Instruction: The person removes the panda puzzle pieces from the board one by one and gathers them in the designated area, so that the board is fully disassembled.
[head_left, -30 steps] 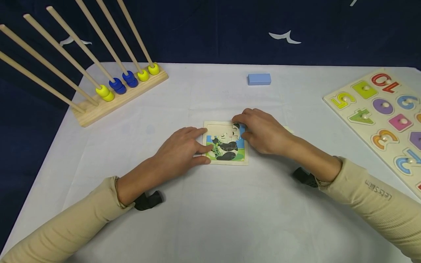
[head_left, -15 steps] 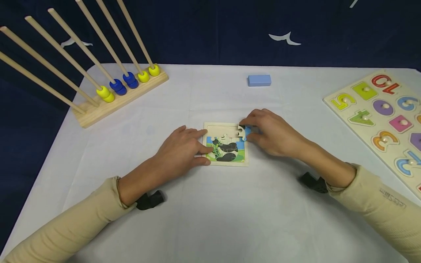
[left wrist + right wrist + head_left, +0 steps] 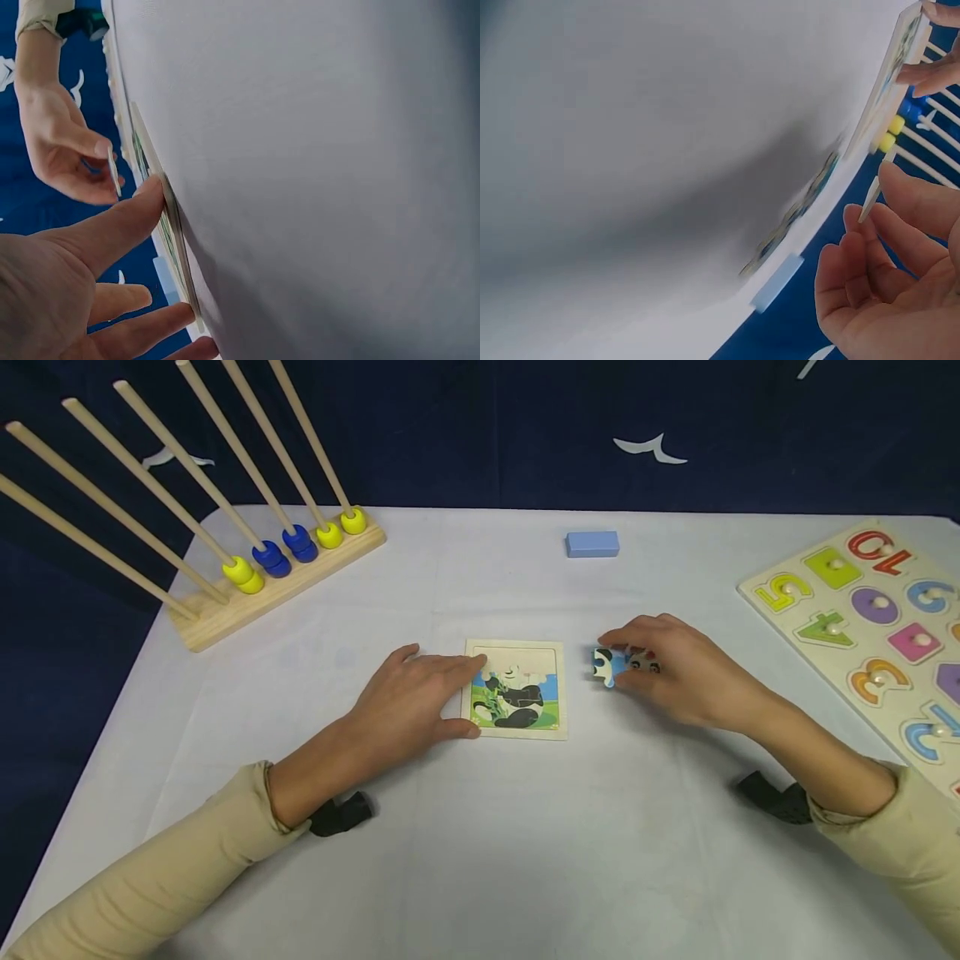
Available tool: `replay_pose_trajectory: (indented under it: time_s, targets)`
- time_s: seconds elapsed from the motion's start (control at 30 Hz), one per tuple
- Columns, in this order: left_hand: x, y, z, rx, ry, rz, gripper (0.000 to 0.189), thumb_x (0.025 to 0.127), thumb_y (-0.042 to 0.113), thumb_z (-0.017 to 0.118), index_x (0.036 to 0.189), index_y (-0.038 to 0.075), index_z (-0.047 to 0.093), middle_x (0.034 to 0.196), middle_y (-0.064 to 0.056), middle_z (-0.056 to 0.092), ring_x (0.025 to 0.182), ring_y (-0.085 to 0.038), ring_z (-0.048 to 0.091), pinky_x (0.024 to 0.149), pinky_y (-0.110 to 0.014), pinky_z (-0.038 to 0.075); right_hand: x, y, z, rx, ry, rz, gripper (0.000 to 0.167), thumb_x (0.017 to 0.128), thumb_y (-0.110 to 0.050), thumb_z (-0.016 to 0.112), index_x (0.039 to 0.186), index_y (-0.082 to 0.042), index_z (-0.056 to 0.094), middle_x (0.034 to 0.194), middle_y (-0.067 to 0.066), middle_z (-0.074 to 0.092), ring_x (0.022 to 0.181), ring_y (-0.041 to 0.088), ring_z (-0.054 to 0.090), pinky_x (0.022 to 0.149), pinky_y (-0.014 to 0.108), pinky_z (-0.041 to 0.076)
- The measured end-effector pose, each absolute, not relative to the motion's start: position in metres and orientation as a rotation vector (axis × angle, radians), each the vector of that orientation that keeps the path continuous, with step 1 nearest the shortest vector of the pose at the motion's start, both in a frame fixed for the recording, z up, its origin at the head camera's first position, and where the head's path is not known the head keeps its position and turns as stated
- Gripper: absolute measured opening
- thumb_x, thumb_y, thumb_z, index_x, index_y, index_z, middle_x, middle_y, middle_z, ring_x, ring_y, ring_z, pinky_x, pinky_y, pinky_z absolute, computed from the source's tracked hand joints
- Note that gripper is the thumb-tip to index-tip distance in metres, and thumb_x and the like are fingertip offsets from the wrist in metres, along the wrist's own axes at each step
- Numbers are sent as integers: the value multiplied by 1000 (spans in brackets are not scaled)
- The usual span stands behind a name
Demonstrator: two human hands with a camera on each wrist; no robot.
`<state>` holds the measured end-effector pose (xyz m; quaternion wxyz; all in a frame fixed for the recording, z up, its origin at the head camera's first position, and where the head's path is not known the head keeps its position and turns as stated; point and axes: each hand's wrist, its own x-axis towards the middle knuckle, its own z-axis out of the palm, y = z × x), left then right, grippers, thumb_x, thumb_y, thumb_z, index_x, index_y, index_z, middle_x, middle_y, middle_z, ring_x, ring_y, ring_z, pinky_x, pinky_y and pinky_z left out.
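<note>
A small square panda jigsaw puzzle lies in the middle of the table, its upper row bare down to the pale backing. My left hand rests at its left side, thumb at the lower edge and fairly straight fingers on the upper left. To the right of the board, my right hand pinches a blue, white and black puzzle piece between thumb and fingers. In the right wrist view this piece shows edge-on, apart from the table. Loose puzzle pieces lie on the cloth, partly hidden beneath that hand.
A wooden bead stand with tall pegs and yellow and blue beads stands at the back left. A light blue block sits near the far edge. A number-and-shape peg board lies at the right.
My right hand has lifted the panda-ear piece out of the puzzle's upper right corner and carried it rightward. My left index finger has moved up along the board; the rest of that hand stays put.
</note>
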<state>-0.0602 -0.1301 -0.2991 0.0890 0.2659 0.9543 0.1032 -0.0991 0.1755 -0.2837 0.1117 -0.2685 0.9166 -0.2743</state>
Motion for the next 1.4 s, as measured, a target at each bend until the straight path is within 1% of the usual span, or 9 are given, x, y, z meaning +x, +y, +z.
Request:
replay_pose_trajectory:
  time_s: [0.17, 0.27, 0.4, 0.57, 0.7, 0.9, 1.03, 1.23, 1.4]
  targets:
    - [-63, -133, -300, 799, 2833, 280, 75, 78, 43, 83, 137, 5, 58, 140, -10, 56, 128, -26, 52, 106, -52, 35, -97, 194, -284, -737, 2736, -776, 41, 85, 3, 73, 125, 2, 65, 117, 12, 65, 102, 26, 53, 85, 45, 43]
    - [-65, -136, -301, 849, 2833, 265, 68, 79, 45, 82, 130, 4, 65, 139, -12, 57, 128, -27, 52, 103, -49, 39, -96, 205, -286, -739, 2777, -760, 40, 83, 4, 74, 123, 1, 67, 114, 9, 65, 98, 24, 53, 81, 37, 44]
    - [-67, -140, -301, 878, 2809, 280, 63, 82, 45, 80, 128, 5, 66, 140, -11, 56, 129, -28, 51, 104, -47, 39, -95, 221, -286, -744, 2806, -737, 40, 82, 6, 74, 121, 2, 68, 113, 9, 66, 97, 22, 54, 79, 25, 43]
    - [-69, -142, -299, 891, 2762, 320, 58, 84, 41, 78, 128, 5, 66, 143, -12, 53, 132, -29, 48, 105, -47, 39, -96, 240, -282, -639, 2819, -653, 41, 84, 4, 74, 124, 2, 66, 117, 14, 64, 101, 28, 56, 78, 22, 41]
    - [-71, -142, -299, 929, 2747, 300, 56, 85, 40, 77, 127, 5, 67, 144, -12, 52, 132, -29, 48, 106, -46, 38, -98, 249, -281, -580, 2802, -600, 43, 85, 2, 74, 126, 3, 64, 119, 16, 64, 102, 30, 56, 78, 23, 42]
    - [-73, -143, -300, 917, 2742, 313, 55, 85, 41, 77, 128, 8, 67, 145, -9, 51, 132, -30, 47, 105, -48, 39, -104, 254, -287, -580, 2769, -539, 42, 84, 1, 75, 125, 4, 64, 112, 12, 64, 91, 24, 53, 73, 26, 44]
    - [-73, -143, -301, 906, 2736, 337, 56, 85, 41, 78, 128, 7, 66, 146, -9, 51, 132, -30, 47, 105, -48, 39, -109, 256, -291, -558, 2740, -529, 42, 85, -2, 75, 125, 5, 64, 112, 12, 64, 90, 24, 52, 73, 28, 43]
    - [-74, -144, -303, 904, 2739, 358, 57, 83, 41, 79, 128, 7, 67, 145, -9, 51, 132, -29, 47, 106, -48, 38, -113, 255, -295, -568, 2725, -521, 43, 85, -1, 75, 126, 3, 64, 117, 16, 63, 95, 26, 52, 80, 38, 43]
    - [-74, -146, -304, 879, 2724, 418, 58, 83, 39, 80, 128, 6, 66, 146, -9, 50, 133, -29, 46, 108, -47, 36, -115, 254, -297, -563, 2708, -540, 42, 84, 1, 74, 124, 4, 64, 121, 21, 60, 106, 32, 54, 91, 50, 41]
